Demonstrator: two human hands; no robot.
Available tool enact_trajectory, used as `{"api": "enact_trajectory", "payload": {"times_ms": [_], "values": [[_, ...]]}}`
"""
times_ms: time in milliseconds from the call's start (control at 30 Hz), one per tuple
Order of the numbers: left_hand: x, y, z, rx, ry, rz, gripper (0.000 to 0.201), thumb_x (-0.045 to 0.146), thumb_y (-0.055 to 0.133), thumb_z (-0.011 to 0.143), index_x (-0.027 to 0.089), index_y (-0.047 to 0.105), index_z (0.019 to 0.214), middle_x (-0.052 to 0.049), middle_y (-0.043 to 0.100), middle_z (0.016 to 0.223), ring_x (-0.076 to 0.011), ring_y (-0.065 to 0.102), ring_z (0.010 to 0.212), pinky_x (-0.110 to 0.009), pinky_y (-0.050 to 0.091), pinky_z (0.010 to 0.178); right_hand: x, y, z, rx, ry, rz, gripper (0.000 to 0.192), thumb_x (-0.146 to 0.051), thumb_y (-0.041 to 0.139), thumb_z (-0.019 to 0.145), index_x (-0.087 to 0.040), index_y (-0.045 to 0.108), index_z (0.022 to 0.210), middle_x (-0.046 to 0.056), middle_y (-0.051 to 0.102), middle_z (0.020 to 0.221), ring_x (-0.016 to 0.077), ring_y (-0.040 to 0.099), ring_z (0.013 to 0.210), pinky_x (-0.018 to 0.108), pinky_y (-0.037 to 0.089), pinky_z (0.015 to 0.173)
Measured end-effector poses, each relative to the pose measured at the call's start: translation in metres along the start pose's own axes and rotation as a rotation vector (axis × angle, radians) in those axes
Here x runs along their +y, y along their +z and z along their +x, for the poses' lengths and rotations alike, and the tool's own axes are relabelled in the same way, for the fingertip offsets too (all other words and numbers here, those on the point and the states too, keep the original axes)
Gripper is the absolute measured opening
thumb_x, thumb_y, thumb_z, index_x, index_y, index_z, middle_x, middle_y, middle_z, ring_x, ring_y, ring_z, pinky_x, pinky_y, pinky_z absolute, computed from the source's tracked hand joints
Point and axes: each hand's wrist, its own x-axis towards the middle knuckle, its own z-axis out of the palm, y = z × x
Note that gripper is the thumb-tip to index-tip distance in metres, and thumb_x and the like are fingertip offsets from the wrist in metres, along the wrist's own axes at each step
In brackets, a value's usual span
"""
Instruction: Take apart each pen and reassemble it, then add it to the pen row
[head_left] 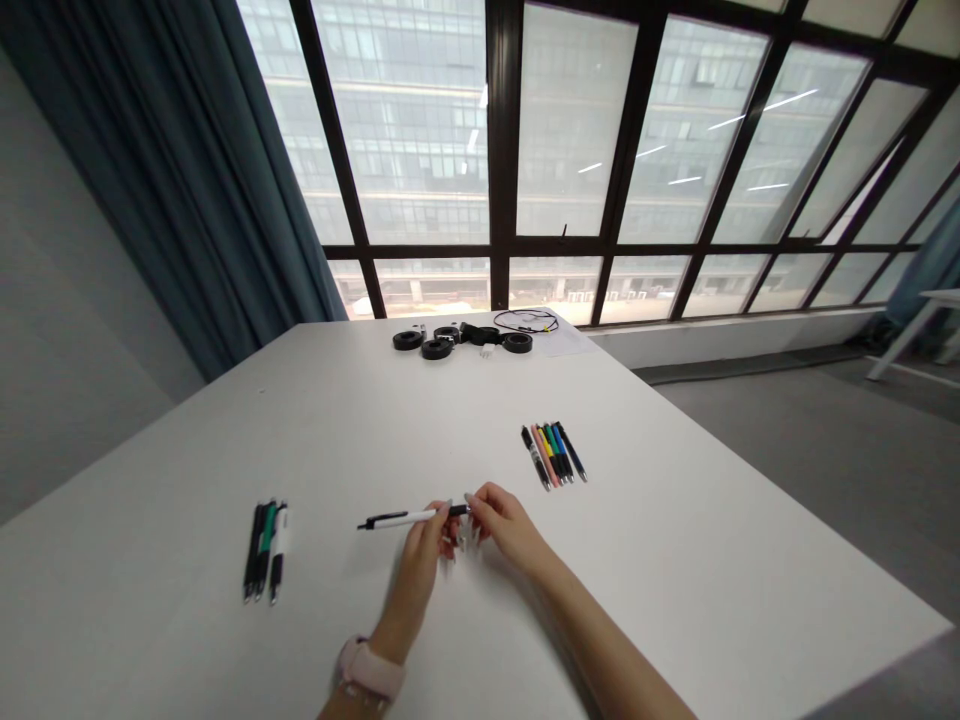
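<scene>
Both hands pinch one white-and-black pen (409, 517) above the tabletop (675, 560): left hand (420, 560) mid-barrel, right hand (504, 522) at its tip; a slipping grip could drop small parts.

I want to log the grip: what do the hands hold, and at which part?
A white and black pen, level above the table. The left hand pinches its barrel; the right hand pinches its black right end.
</scene>
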Motion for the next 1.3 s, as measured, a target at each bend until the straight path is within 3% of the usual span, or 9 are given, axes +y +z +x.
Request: {"api": "enact_trajectory", "payload": {"times_ms": [167,333,533,733,967,1167,1300], "values": [[-0.003,0.0,0.001,-0.058,0.011,0.008,0.045,0.062,0.064,0.063,0.018,0.055,0.064,0.002,0.054,0.053,-0.012,0.048,0.049,-0.023,0.037,0.046,0.003,-0.001,0.001,-0.026,-0.009,-0.087,0.06,-0.071,0.036,0.083,-0.019,0.047,0.055,-0.002,0.048,0.051,0.0113,0.047,0.052,0.024,0.038,0.056],[-0.006,-0.002,0.002,-0.058,0.024,0.003,0.044,0.061,0.062,0.066,0.018,0.055,0.066,0.003,0.053,0.054,-0.0112,0.047,0.049,-0.022,0.036,0.046,0.002,0.001,-0.001,0.001,0.012,-0.012,0.048,-0.067,0.052,0.078,-0.02,0.049,0.067,-0.004,0.052,0.058,0.0108,0.048,0.053,0.023,0.039,0.054],[-0.003,-0.001,0.0,-0.078,0.034,0.024,0.045,0.062,0.063,0.064,0.018,0.054,0.063,0.002,0.052,0.054,-0.0119,0.048,0.05,-0.023,0.036,0.047,0.0,0.001,-0.001,-0.024,0.005,-0.112,0.062,-0.07,0.034,0.084,-0.019,0.048,0.053,-0.002,0.048,0.049,0.0113,0.047,0.05,0.024,0.038,0.055],[-0.006,-0.002,0.003,-0.019,0.019,0.024,0.044,0.061,0.063,0.064,0.018,0.054,0.065,0.003,0.052,0.054,-0.0115,0.047,0.049,-0.023,0.037,0.048,-0.001,-0.001,-0.001,-0.001,0.026,-0.014,0.046,-0.065,0.054,0.077,-0.02,0.049,0.07,-0.004,0.053,0.059,0.0108,0.048,0.051,0.023,0.039,0.053],[-0.01,0.001,0.004,-0.051,0.018,0.043,0.044,0.062,0.063,0.064,0.018,0.054,0.065,0.002,0.052,0.053,-0.0123,0.047,0.049,-0.024,0.036,0.047,0.005,-0.004,0.004,-0.027,0.008,-0.116,0.062,-0.07,0.034,0.084,-0.019,0.049,0.054,-0.002,0.049,0.048,0.0111,0.048,0.049,0.023,0.038,0.053],[-0.014,-0.005,0.01,-0.027,0.019,0.044,0.042,0.06,0.061,0.069,0.018,0.055,0.068,0.002,0.053,0.056,-0.0123,0.048,0.051,-0.024,0.037,0.049,0.003,-0.001,0.001,-0.007,0.028,-0.02,0.044,-0.064,0.054,0.078,-0.021,0.049,0.073,-0.004,0.054,0.06,0.0109,0.048,0.053,0.023,0.039,0.052],[-0.012,-0.005,0.01,-0.047,0.011,0.034,0.042,0.06,0.061,0.069,0.019,0.055,0.066,0.002,0.053,0.055,-0.0119,0.047,0.05,-0.023,0.036,0.048,0.004,0.0,0.0,-0.02,-0.01,-0.105,0.047,-0.063,0.044,0.085,-0.02,0.048,0.065,-0.002,0.051,0.059,0.0116,0.049,0.056,0.023,0.038,0.055]]}}
